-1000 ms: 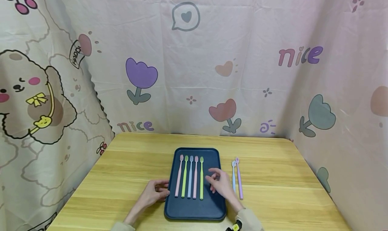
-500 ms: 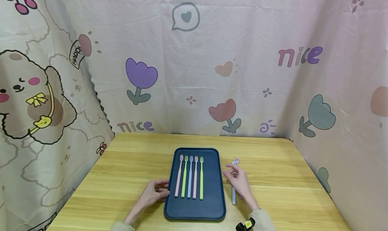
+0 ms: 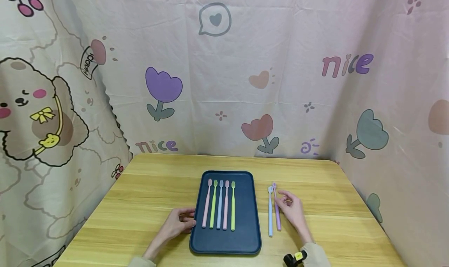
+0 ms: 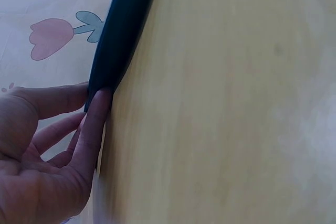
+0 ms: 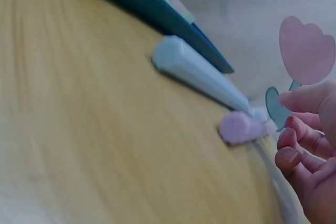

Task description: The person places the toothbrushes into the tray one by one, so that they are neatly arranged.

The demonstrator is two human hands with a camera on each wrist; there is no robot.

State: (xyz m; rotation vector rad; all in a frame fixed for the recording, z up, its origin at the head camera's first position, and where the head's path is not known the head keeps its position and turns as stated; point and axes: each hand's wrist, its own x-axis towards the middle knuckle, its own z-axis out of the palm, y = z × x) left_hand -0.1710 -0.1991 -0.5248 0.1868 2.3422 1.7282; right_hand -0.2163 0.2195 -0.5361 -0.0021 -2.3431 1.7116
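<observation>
On the dark blue tray (image 3: 245,237) several toothbrushes lie side by side, heads away from me: pink (image 3: 206,208), green, blue, pink and green (image 3: 233,210). My left hand (image 3: 178,223) holds the tray's left rim; in the left wrist view its thumb and index finger meet the tray edge (image 4: 123,30). To the right of the tray lie a light blue toothbrush (image 3: 270,216) and a purple toothbrush (image 3: 278,218). Beside the purple one is my right hand (image 3: 292,210), loosely bent. The right wrist view shows nothing between its fingers; whether a fingertip touches the purple brush I cannot tell.
All of this stands on a light wooden table (image 3: 329,204). A printed curtain (image 3: 217,83) hangs behind it and along both sides. A black and yellow device (image 3: 294,258) sits at my right wrist.
My right hand has moved right, from over the tray's right side, across the light blue toothbrush, to the purple one. The left hand, tray and toothbrushes look unmoved.
</observation>
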